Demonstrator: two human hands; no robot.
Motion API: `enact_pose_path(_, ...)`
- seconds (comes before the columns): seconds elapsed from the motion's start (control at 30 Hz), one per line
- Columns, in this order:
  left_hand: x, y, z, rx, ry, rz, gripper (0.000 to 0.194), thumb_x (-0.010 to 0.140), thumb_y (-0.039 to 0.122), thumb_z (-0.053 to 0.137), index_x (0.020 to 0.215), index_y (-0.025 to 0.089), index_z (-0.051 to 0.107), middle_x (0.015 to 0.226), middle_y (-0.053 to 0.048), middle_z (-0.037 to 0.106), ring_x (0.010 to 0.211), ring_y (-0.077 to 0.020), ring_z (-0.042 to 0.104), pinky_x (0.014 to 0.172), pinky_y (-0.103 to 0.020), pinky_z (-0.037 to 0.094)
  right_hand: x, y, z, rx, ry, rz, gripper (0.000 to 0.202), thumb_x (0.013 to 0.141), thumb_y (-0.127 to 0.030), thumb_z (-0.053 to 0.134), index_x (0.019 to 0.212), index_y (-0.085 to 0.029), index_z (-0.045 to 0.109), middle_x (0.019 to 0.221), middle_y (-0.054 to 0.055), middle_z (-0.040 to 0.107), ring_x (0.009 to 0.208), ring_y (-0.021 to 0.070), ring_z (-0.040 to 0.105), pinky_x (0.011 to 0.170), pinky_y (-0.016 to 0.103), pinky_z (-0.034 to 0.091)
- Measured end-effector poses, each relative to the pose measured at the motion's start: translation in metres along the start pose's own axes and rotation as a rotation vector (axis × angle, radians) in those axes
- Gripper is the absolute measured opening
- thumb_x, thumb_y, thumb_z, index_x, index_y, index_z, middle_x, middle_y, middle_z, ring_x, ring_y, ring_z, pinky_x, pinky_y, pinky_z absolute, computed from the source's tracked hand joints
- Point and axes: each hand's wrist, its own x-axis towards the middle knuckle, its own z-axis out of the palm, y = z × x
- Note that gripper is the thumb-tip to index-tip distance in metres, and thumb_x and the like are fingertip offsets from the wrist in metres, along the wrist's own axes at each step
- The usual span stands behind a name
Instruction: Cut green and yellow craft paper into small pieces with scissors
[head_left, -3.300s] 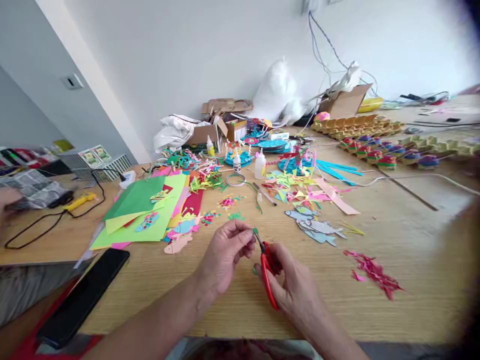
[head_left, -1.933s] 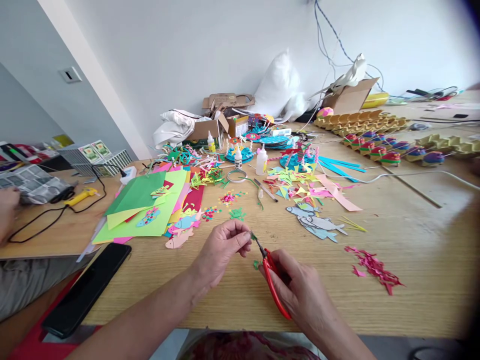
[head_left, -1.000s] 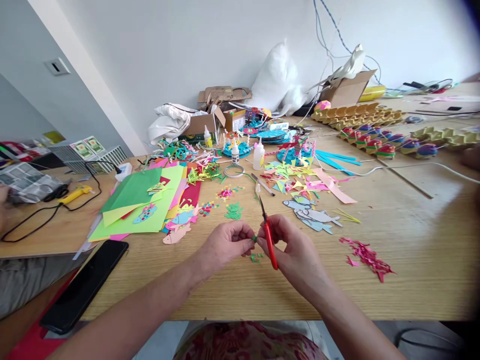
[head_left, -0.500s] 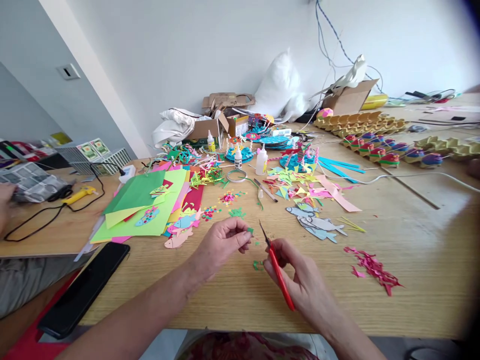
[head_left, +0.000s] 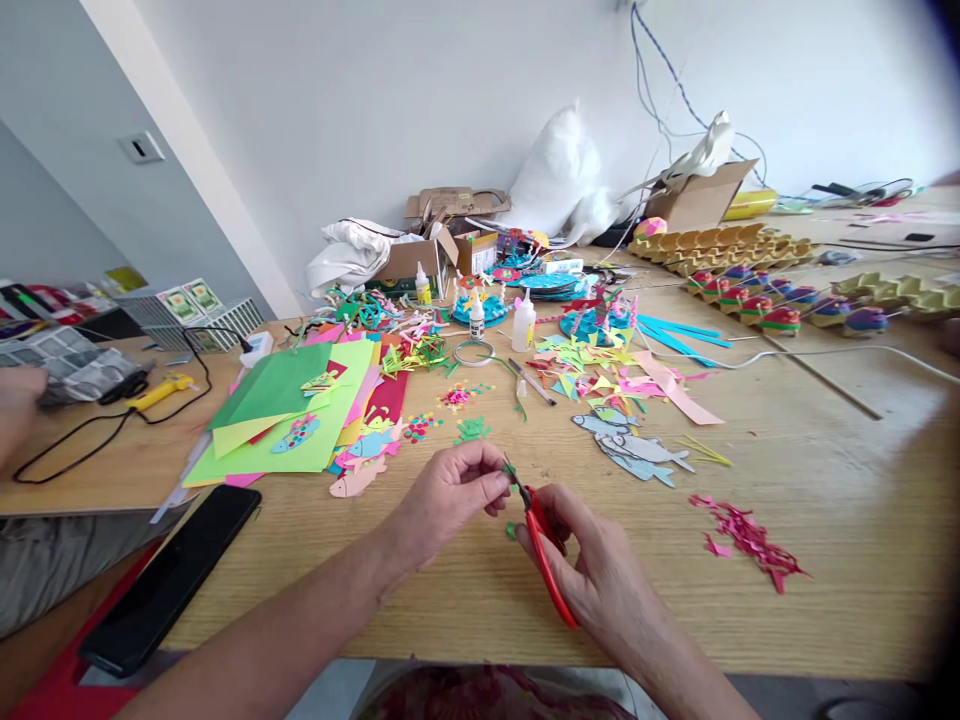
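Observation:
Between its thumb and fingers my left hand (head_left: 461, 492) pinches a small piece of green paper (head_left: 510, 468), mostly covered by the fingertips. My right hand (head_left: 589, 545) is closed around the red handles of a pair of scissors (head_left: 547, 565). The dark blades point up and left and meet the green paper at the left fingertips. A green paper scrap (head_left: 511, 531) lies on the table just below the blades. Beyond my hands sits a little heap of green cut-outs (head_left: 472, 429), with colourful paper dots (head_left: 421, 427) to its left.
Paper fish (head_left: 634, 448) and dark pink strips (head_left: 754, 540) lie to the right. Coloured sheets (head_left: 277, 400) and a black phone (head_left: 169, 580) are at left. Glue bottles (head_left: 523, 322) stand behind; painted egg-carton pieces (head_left: 780, 318) sit far right. Another person's hand (head_left: 19, 405) shows at the left edge.
My right hand has brought the scissors left, so the blade tips, which were apart from the green paper, now reach it. My left hand stays nearly in place.

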Motion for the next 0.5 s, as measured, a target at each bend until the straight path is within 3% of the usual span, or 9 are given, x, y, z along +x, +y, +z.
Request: enact_pose_path(0.5, -0.0011, -0.0002, -0.0041, 0.06, -0.034, -0.008, 0.011, 0.07, 0.024, 0.056, 0.068, 0.013, 0.054, 0.059, 0.002, 0.049, 0.057, -0.0083, 0.046, 0.056, -0.021, 0.039, -0.0057, 0.0061, 0.0, -0.045, -0.022, 0.047, 0.023, 0.081, -0.034, 0.041, 0.062, -0.02, 0.043, 0.048, -0.006, 0.038, 0.043, 0.0093, 0.035, 0.043, 0.019, 0.029)
